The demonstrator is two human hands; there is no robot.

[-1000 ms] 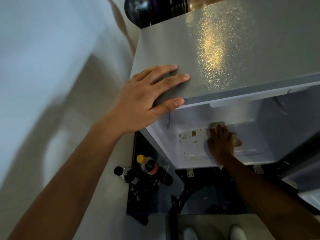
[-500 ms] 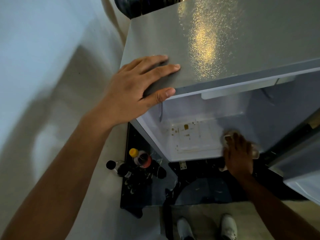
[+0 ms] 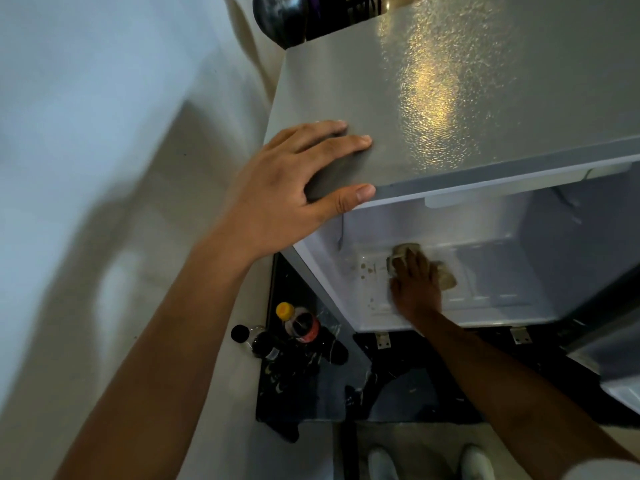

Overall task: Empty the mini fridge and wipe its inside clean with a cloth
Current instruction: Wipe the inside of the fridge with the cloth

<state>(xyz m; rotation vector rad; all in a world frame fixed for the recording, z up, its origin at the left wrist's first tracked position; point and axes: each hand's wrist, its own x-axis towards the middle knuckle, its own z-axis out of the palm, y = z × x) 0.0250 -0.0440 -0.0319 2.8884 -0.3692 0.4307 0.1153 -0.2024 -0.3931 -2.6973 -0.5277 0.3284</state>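
Fingers of the right hand (image 3: 417,289) press flat on a cloth (image 3: 446,277) against the floor of the fridge (image 3: 485,98), the cloth bunched under and beside them near some brown stains (image 3: 365,270). Left hand (image 3: 294,192) lies spread and flat on the fridge top at its front left corner, thumb along the edge. Two bottles (image 3: 298,325) stand on the floor beside the fridge, below that hand.

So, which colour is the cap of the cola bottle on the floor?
Yellow: the cola bottle's cap, seen in the head view.
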